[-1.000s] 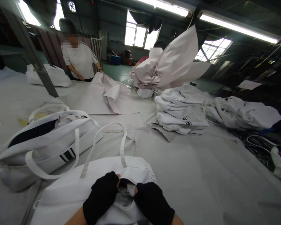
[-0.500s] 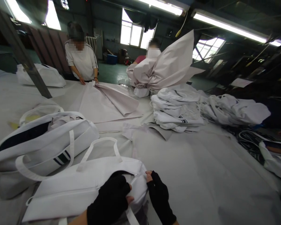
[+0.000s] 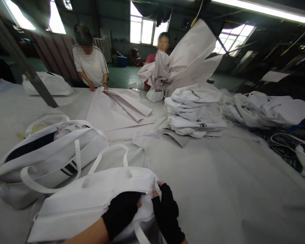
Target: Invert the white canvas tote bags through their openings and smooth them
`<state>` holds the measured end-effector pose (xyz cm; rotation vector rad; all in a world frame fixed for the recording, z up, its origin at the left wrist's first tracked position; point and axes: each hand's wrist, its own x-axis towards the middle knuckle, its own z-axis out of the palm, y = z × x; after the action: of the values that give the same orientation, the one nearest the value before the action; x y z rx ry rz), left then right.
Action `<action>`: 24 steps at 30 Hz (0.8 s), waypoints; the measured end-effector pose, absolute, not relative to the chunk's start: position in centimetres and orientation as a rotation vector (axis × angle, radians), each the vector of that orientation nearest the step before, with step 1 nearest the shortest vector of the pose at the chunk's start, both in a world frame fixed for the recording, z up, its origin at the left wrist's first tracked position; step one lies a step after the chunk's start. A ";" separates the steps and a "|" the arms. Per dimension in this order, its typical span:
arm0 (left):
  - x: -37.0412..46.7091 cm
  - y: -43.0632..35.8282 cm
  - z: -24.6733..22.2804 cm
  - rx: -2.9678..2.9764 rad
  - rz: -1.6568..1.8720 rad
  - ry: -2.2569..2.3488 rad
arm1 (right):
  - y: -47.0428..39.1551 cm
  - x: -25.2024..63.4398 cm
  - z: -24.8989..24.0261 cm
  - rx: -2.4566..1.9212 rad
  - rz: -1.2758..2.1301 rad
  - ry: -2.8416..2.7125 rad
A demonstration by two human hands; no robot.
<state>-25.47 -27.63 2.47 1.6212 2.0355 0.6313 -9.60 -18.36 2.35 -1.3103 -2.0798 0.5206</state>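
Both of the person's hands, in black fingerless gloves, are down on a white bag (image 3: 91,206) lying flat on the grey table (image 3: 218,189). The left hand (image 3: 122,213) is curled closed on the bag's upper edge near its right end, fingers tucked into the fabric. The right hand (image 3: 166,211) sits just beside it, touching the bag's right corner, with bare fingertips (image 3: 155,193) pinching the fabric there. The bag's looped handle (image 3: 109,159) stands up just beyond the left hand.

Further left of the left hand lies a 2nd white bag with dark stripes (image 3: 51,156), mouth gaping, its strap touching the near bag. Well beyond the right hand sits a stack of folded white bags (image 3: 195,115), and to the right of that a looser heap of white bags (image 3: 266,110).

Across the table, far from both hands, a person in a white shirt (image 3: 90,64) presses both hands on a pale sheet of paper (image 3: 117,110) spread flat. Beside them another person (image 3: 155,57) stands behind a big crumpled bundle of paper (image 3: 183,64), mostly hidden by it. A closed white bag (image 3: 47,84) rests at the far left.
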 end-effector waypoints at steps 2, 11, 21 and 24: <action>-25.6 -28.9 2.1 1.665 0.560 2.124 | -18.2 -10.7 3.7 -1.241 0.410 -2.135; -25.8 -29.9 3.6 2.085 0.868 2.394 | -13.5 -9.5 -2.7 -1.341 1.233 -1.852; -23.5 -22.9 7.5 1.676 0.122 2.129 | -17.4 -8.2 -1.8 -1.432 1.188 -1.765; -23.1 -20.9 7.8 1.623 0.011 2.105 | -18.3 -8.1 -2.7 -1.427 1.240 -1.713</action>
<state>-23.09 -20.89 7.84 1.6225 2.1048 0.0112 -8.12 -18.27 -2.69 -1.4270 -1.7130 1.2401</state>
